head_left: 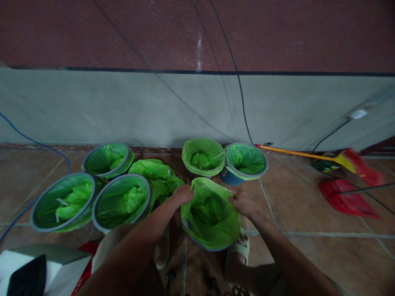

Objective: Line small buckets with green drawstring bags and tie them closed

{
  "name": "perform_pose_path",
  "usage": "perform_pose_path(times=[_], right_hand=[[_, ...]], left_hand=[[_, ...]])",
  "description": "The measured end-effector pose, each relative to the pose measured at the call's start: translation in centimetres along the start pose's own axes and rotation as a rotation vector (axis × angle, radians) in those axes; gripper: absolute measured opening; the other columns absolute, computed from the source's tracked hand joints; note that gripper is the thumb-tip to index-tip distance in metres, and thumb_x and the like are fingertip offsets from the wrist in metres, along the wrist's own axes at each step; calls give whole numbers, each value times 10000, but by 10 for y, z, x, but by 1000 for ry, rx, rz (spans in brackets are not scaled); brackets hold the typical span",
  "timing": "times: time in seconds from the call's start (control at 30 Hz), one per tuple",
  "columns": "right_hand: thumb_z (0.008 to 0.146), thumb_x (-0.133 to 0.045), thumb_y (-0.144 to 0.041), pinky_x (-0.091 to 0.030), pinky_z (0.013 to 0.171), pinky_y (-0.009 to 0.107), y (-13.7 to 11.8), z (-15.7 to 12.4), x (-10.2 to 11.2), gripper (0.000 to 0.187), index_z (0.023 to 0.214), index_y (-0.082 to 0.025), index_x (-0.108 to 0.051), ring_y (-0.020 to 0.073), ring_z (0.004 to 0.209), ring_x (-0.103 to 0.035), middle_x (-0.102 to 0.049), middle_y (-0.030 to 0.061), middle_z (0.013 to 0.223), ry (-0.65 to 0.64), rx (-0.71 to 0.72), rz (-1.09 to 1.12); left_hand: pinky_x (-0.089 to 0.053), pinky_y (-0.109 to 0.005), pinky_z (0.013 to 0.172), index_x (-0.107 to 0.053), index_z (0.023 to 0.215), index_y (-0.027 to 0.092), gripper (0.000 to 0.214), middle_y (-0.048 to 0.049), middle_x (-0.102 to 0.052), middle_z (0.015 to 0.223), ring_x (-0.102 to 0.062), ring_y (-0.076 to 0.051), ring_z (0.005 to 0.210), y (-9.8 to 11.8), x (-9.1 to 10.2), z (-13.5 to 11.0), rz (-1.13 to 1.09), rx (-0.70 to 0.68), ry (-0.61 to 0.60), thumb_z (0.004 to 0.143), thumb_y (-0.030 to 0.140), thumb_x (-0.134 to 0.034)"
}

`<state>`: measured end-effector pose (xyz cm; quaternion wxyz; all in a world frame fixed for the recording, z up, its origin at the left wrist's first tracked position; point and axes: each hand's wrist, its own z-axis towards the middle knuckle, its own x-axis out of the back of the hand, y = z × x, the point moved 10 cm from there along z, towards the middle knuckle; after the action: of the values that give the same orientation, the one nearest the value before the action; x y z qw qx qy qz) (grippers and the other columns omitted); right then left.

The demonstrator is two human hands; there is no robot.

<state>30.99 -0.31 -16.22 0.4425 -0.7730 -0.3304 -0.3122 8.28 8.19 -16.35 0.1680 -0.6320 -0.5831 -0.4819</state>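
A trash bin lined with a green garbage bag (212,236) stands on the floor between my feet. My left hand (184,194) is closed on the bag's rim at the upper left. On the opposite side, my right hand (243,202) grips the same rim. The bag's edge is folded outward over the bin, and more crumpled green plastic (208,210) lies inside. Just behind stands another lined bin (203,144), with a blue lined bin (231,176) to its right. Loose green bags (154,174) lie to the left of my left hand.
Several grey-rimmed lined bins (121,224) stand at the left. A yellow-handled broom (296,153) and a red dustpan (342,199) are at the right. A box (58,263) sits at the lower left. A blue cable (37,142) crosses the floor; a wall (138,111) runs behind.
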Motion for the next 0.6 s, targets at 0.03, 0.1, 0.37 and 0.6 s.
perform_pose_path(times=[0.03,0.1,0.37,0.6], right_hand=[[846,-528,-299,-476,724,255,0,-1,3,287,1023,-132,-680,209,869,-672,-719,120,985,17,-24,-17],[867,-519,-320,-472,723,252,-1,-3,8,317,1066,-128,-674,210,886,-674,-719,126,1009,53,-41,-35],[889,-468,-275,-417,612,235,2,-5,18,288,838,-149,-721,202,813,-675,-734,116,864,76,-81,-172],[920,-426,-386,-384,580,240,12,-8,40,370,914,-176,-730,196,761,-666,-735,106,860,187,-123,-97]], left_hand=[[-517,-362,818,-708,990,63,422,-244,-693,1056,-671,-318,976,1,-2,-1,26,4,-30,902,381,-445],[-515,-371,834,-693,1057,69,445,-246,-676,1108,-661,-320,1015,2,-2,-3,61,8,-69,904,391,-427],[-501,-279,840,-718,1032,182,337,-79,-721,1062,-662,-223,954,18,-7,-14,93,-116,-235,743,352,-682],[-508,-250,797,-730,942,179,363,-9,-727,920,-637,-176,837,-2,-37,-31,66,-156,-411,608,304,-795]])
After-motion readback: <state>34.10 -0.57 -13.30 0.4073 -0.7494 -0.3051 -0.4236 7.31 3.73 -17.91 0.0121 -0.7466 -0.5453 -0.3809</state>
